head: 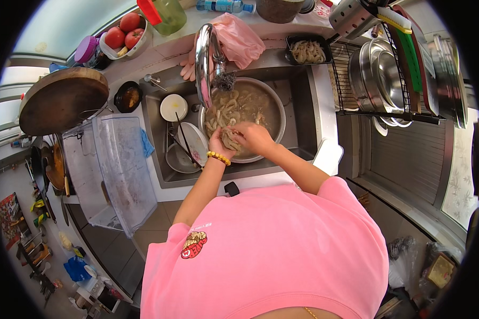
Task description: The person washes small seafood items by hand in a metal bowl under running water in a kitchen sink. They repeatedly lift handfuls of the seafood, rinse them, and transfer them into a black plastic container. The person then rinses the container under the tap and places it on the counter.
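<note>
Raw shrimp (228,139) lie in my left hand (219,145), which is cupped over the near left rim of a round metal basin (282,115). The fingers of my right hand (253,137) touch this shrimp from the right; whether they pinch one cannot be told. Murky water fills the basin, with more shrimp (227,109) heaped at its left side. The basin stands in a steel sink (299,99), below a chrome faucet (203,63). Behind the sink at the right, a black tray (289,54) holds more shrimp (308,52).
A white bowl (173,107), a plate (195,139), a pan (179,159) and chopsticks (185,139) crowd the sink's left part. A steel scourer (224,81) hangs by the faucet. Left of the sink stands a clear plastic bin (123,171); a dish rack (423,116) with steel bowls is at the right.
</note>
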Available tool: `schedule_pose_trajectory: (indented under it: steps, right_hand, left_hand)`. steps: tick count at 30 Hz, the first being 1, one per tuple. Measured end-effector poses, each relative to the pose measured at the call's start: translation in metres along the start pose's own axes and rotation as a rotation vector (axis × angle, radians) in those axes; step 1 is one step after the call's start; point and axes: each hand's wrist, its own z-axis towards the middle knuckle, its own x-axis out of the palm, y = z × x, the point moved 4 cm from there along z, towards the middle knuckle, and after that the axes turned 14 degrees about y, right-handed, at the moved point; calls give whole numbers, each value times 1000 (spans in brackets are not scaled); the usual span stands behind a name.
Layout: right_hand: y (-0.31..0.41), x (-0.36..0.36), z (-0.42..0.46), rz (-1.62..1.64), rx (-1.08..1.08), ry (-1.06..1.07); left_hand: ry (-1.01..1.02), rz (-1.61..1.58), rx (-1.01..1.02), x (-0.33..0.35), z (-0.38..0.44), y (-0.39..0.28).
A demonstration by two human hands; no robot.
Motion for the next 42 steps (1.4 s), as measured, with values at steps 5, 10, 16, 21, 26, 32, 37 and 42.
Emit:
schedule_pose_trajectory:
  steps: [5,10,16,21,26,32,37,42]
  right_hand:
    - [-27,14,-10,-88,157,-136]
    - [-100,69,-19,-531,237,55]
    - [-123,61,-17,-192,421,109]
    - [-101,-3,-11,65,419,-8]
    - [-34,-8,2,-115,288,-24]
    - [-28,21,26,-13,279,-8]
    - [-129,95,2,-537,443,180]
    - [-132,87,-10,-336,448,164]
  left_hand:
    - [138,-15,63,-24,5,-17]
    - [209,-26,52,-25,1,-24]
    - [236,46,66,-28,-4,-27]
    - [190,18,79,-32,2,-19]
    - [181,72,40,-25,7,-8]
    - [236,-4,31,-24,-3,-11]
    - [271,-16,31,-30,-1,-20]
    - [256,39,46,-28,-6,-26]
